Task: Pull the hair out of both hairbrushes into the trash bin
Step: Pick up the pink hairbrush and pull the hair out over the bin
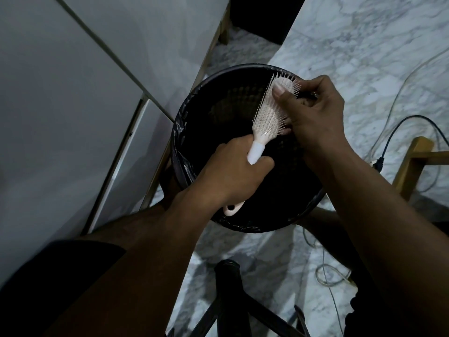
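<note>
Both bare forearms reach up from the lower frame toward its centre. The left hand (233, 171) is curled into a fist; the right hand (313, 113), upper right of centre, pinches with thumb and fingers.

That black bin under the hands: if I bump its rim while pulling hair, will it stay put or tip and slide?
The trash bin looks like thin mesh with a loose liner, so probably light and easy to nudge. It sits on polished-looking marble floor, so it may slide rather than tip; its wide mouth suggests decent stability. Both hands are on the hairbrush, so nothing steadies it.
</note>
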### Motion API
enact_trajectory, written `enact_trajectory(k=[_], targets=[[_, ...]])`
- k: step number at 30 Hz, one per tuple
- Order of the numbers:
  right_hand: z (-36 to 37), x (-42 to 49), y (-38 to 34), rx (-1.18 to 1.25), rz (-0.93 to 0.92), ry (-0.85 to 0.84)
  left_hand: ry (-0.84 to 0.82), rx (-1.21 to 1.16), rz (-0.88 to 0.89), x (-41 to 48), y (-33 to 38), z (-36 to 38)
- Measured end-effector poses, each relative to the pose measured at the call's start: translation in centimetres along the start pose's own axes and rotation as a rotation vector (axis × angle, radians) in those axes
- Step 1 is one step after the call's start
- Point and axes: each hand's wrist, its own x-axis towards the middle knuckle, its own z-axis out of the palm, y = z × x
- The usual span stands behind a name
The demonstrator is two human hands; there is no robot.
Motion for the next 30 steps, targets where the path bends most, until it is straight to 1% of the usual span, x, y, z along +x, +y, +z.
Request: enact_trajectory(k=[5, 7, 9, 11, 12, 13, 15, 17, 19, 22, 24, 26, 30], targets=[[-0.1, 0.2, 0.1, -0.027, -0.026, 0.087, 0.005, 0.091, 0.018, -0.2, -0.3, -0.1], [-0.1, 0.4, 0.2, -0.036, -0.003, 0.147, 0.001, 0.138, 0.009, -0.3, -0.3, 0.0], [-0.2, 0.6, 0.0, 0.033, 0.063, 0.186, 0.002, 0.185, -0.002, -0.4, -0.3, 0.0], [-0.2, 0.6, -0.4, 0.122, 0.174, 0.145, 0.031, 0.237, -0.015, -0.4, -0.4, -0.1], [-0.2, 0.6, -0.6, 0.121, 0.189, 0.089, 0.049, 0.258, -0.029, -0.4, -0.5, -0.2], [-0.2, 0.5, -0.7, 0.075, 0.156, 0.012, 0.062, 0.278, -0.045, -0.4, -0.5, -0.2], [-0.1, 0.2, -0.5, -0.049, 0.021, -0.162, 0.079, 0.32, -0.081, -0.5, -0.5, -0.3], [0.4, -0.3, -0.1, -0.162, -0.073, -0.263, 0.096, 0.358, -0.105, -0.5, -0.3, -0.4], [0.8, -0.6, 0.4, -0.248, -0.112, -0.258, 0.109, 0.383, -0.111, -0.5, -0.1, -0.3], [1.1, -0.5, 0.9, -0.368, -0.123, -0.183, 0.113, 0.394, -0.106, -0.6, 0.0, -0.2], [1.1, -0.5, 1.1, -0.342, -0.104, -0.13, 0.103, 0.361, -0.103, -0.6, 0.0, -0.1], [1.1, -0.6, 1.1, -0.244, -0.078, -0.1, 0.107, 0.301, -0.103, -0.5, -0.1, -0.2], [1.0, -0.5, 0.9, -0.068, -0.015, -0.088, 0.115, 0.2, -0.091, -0.2, -0.3, -0.2]])
